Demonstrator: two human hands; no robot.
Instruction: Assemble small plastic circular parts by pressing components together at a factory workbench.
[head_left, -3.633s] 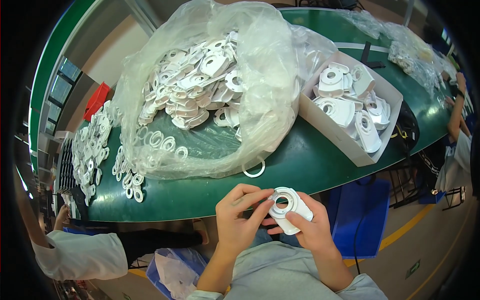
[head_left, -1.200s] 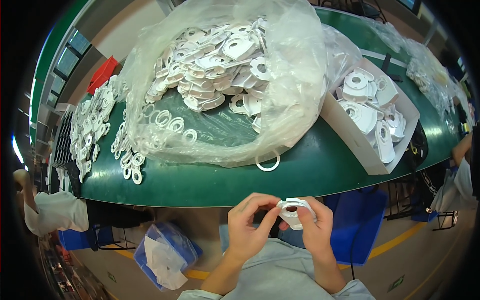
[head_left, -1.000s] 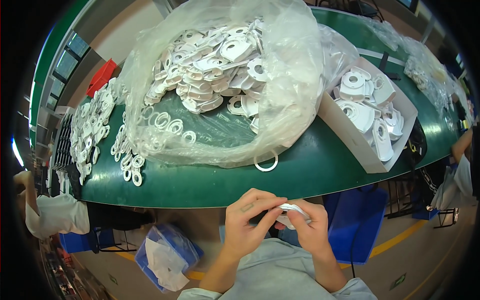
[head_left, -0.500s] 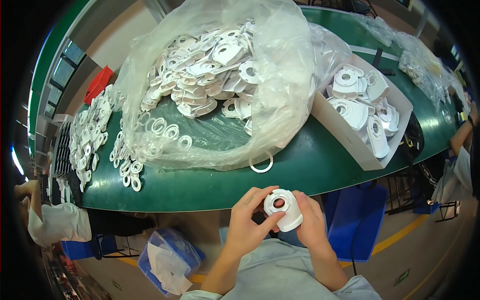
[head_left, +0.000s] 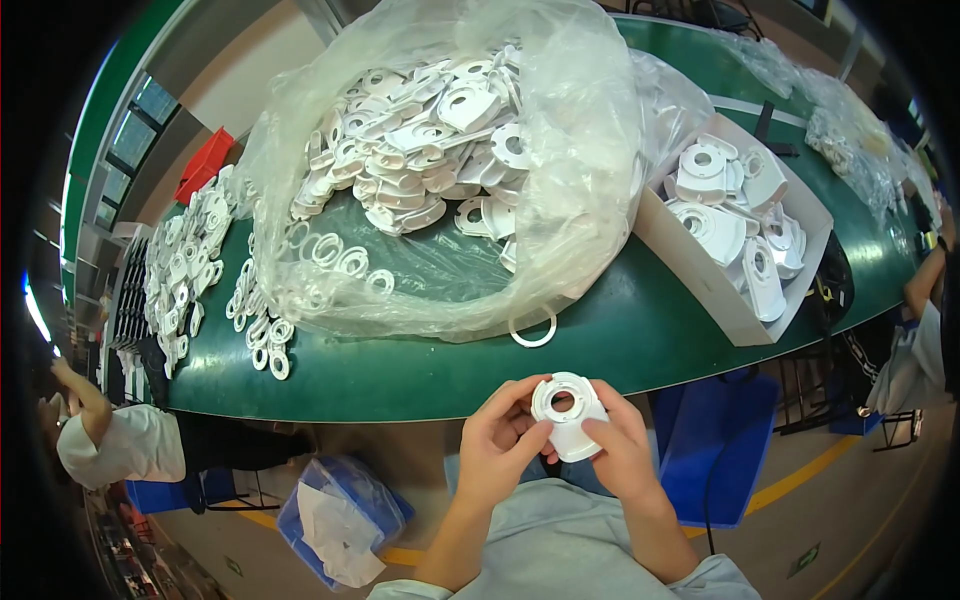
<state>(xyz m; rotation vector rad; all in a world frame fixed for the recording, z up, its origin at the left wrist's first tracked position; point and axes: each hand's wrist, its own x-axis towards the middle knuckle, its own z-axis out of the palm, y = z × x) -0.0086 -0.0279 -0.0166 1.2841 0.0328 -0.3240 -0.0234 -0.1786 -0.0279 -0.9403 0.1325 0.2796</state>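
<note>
Between my two hands is a white plastic housing with a round hole [head_left: 575, 440], held just off the table's near edge. My left hand [head_left: 497, 445] grips its left side, thumb on the front and fingers curled behind. On the right side, my right hand [head_left: 625, 440] pinches it, thumb across the lower face. Beyond it on the green table, a loose white ring [head_left: 533, 328] lies by the rim of a clear plastic bag [head_left: 585, 220]. Inside the bag is a heap of similar white housings [head_left: 425, 150], with several white rings [head_left: 352, 262] in front of them.
A white box [head_left: 690, 285] of housings stands on the right of the table [head_left: 420, 385]. Left are piled white parts [head_left: 185, 250], small rings [head_left: 268, 345] and a red bin [head_left: 205, 165]. Blue bins [head_left: 715, 450] sit below the edge. One person [head_left: 120, 440] is at left, another [head_left: 915, 340] at right.
The housing has been turned slightly in my hands, its face now more toward me. My right thumb has come onto its front. The view has shifted a little.
</note>
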